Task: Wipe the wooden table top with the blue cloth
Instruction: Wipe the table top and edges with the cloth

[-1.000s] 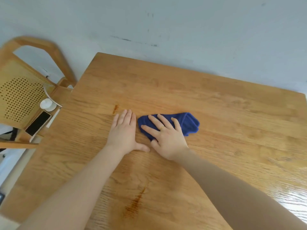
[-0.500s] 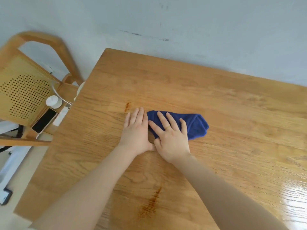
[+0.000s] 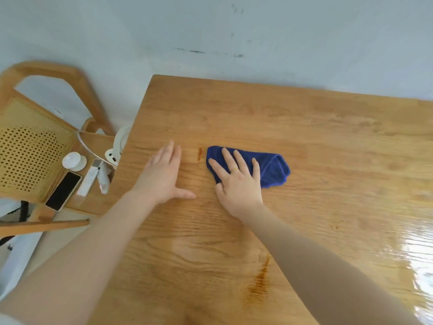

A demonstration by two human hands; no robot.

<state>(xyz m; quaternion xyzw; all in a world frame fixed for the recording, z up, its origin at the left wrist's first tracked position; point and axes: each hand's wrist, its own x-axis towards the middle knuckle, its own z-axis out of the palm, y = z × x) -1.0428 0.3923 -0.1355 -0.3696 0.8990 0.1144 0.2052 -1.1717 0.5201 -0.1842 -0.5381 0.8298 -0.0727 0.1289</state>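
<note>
A folded blue cloth [image 3: 273, 168] lies on the wooden table top [image 3: 304, 127]. My right hand [image 3: 236, 181] presses flat on the cloth's left half, fingers spread, a ring on one finger. My left hand [image 3: 161, 175] rests flat on the bare wood to the left of the cloth, fingers together and thumb out, holding nothing. A small dark stain [image 3: 199, 154] shows between the two hands. A larger brown stain [image 3: 260, 277] marks the wood nearer to me.
A wooden chair [image 3: 35, 146] stands left of the table. On its seat lie a black phone [image 3: 63, 190], a small white round object [image 3: 73, 161] and some white items. A pale wall [image 3: 234, 31] runs behind the table. Glare lies on the table's right side.
My left hand has moved left, away from the cloth, uncovering the small stain. The right hand stays pressed on the cloth. The view has shifted, so the chair shows more.
</note>
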